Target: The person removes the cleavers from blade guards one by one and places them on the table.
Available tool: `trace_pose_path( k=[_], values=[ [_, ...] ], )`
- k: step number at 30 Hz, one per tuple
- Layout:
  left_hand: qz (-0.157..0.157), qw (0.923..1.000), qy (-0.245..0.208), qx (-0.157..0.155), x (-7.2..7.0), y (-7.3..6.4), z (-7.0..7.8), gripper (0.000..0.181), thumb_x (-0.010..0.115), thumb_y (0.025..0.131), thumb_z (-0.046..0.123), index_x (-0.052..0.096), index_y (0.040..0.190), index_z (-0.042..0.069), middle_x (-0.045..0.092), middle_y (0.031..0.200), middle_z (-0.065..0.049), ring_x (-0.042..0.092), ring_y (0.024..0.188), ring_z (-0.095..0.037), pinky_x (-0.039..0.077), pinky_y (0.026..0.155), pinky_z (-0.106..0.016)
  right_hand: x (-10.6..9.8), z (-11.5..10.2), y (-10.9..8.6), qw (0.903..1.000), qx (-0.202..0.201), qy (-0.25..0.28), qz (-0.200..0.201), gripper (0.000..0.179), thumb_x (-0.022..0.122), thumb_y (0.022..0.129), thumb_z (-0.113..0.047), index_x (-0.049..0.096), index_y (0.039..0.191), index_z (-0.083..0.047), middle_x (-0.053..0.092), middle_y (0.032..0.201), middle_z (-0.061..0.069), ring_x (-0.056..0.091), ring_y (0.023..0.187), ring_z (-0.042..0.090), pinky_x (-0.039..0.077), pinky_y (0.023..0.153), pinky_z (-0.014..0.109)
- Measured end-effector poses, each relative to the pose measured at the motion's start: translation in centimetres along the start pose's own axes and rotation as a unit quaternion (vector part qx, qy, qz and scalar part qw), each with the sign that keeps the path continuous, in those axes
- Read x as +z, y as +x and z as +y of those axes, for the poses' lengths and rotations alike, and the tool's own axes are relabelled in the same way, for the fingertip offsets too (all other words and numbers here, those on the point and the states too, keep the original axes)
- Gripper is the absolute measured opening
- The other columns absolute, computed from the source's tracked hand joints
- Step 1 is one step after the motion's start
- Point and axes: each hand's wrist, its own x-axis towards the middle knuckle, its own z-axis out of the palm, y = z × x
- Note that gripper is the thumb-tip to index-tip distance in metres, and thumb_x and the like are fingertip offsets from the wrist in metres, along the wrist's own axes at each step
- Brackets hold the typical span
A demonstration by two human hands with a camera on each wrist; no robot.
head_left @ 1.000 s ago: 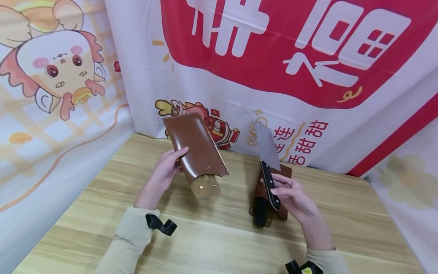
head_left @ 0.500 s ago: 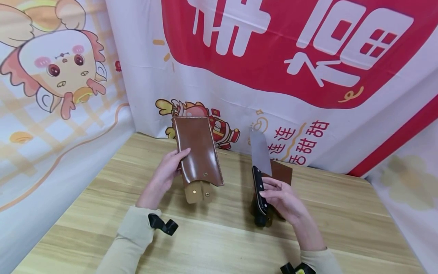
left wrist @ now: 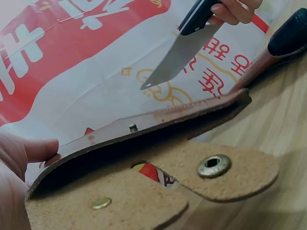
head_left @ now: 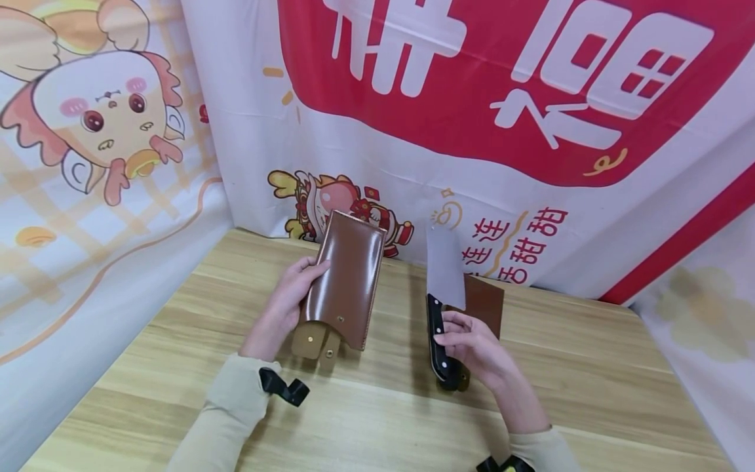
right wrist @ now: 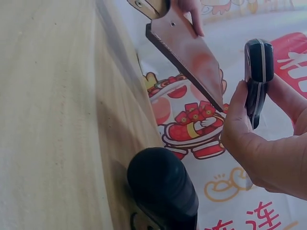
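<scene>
My left hand (head_left: 290, 294) grips a brown leather knife sheath (head_left: 351, 269) by its left edge, raised above the table. Its mouth faces down toward me, and two tan flaps (left wrist: 216, 167) with metal snaps hang from it. In the left wrist view the mouth gapes dark. A cleaver (head_left: 446, 265) stands blade up in my right hand (head_left: 478, 347), its black riveted handle pinched between thumb and fingers. Blade and sheath are apart. Behind the cleaver, a second brown sheath (head_left: 486, 303) lies on the table, partly hidden, with a black handle (right wrist: 158, 184) sticking out.
The wood-grain table (head_left: 377, 419) ends at a printed cloth backdrop (head_left: 248, 131) at the back. Cloth also hangs along the left and right sides. Black straps sit on both wrists.
The left hand has turned the sheath so its mouth swings left and its top leans right. The right hand has brought the cleaver left, closer to the sheath, covering more of the second handle.
</scene>
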Motion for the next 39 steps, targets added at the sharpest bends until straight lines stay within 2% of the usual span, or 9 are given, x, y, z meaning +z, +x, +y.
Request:
trace_pose_path(
  k=[6,10,16,25,39],
  values=[
    [0.001,0.9997,0.018,-0.019,0.3,0.1,-0.2,0.039,0.061,0.105,0.020,0.055,0.137,-0.001,0.061,0.118,-0.009,0.058,0.096,-0.019,0.052,0.085,-0.032,0.4,0.6,0.2,1.0000,0.000,0.000,-0.003,0.026,0.057,0.092,0.012,0.058,0.114,-0.002,0.071,0.093,0.001,0.067,0.080,0.010,0.057,0.075,0.026],
    [-0.006,0.9992,0.027,-0.027,0.4,0.2,-0.4,0.043,0.057,0.106,0.015,0.050,0.143,-0.005,0.062,0.118,-0.010,0.061,0.092,-0.016,0.054,0.082,-0.028,0.6,1.0,0.4,1.0000,0.009,-0.001,-0.004,0.025,0.058,0.092,0.011,0.058,0.114,-0.001,0.071,0.093,0.000,0.067,0.081,0.009,0.057,0.076,0.025],
    [-0.014,0.9991,0.027,-0.029,0.3,0.6,-0.9,0.044,0.055,0.105,0.012,0.048,0.144,-0.007,0.065,0.106,-0.005,0.064,0.082,-0.011,0.057,0.074,-0.025,0.9,1.5,0.6,0.9998,0.020,-0.008,-0.002,0.023,0.059,0.093,0.009,0.059,0.113,-0.001,0.072,0.092,0.000,0.067,0.080,0.008,0.057,0.075,0.024],
    [-0.015,0.9989,0.031,-0.032,0.3,1.0,-1.7,0.047,0.056,0.106,0.014,0.048,0.148,-0.006,0.066,0.112,-0.008,0.065,0.083,-0.011,0.057,0.076,-0.025,1.3,2.3,1.0,0.9995,0.027,-0.018,-0.004,0.023,0.060,0.093,0.009,0.058,0.113,0.000,0.073,0.091,-0.001,0.066,0.079,0.008,0.056,0.075,0.024],
    [-0.002,0.9981,0.049,-0.038,0.1,1.4,-2.5,0.048,0.057,0.106,0.017,0.049,0.148,-0.004,0.065,0.120,-0.012,0.063,0.087,-0.012,0.054,0.078,-0.025,1.9,3.0,1.3,0.9983,0.041,-0.039,-0.011,0.031,0.063,0.093,0.004,0.053,0.122,0.012,0.069,0.094,0.003,0.066,0.083,0.010,0.056,0.077,0.024]
  ],
)
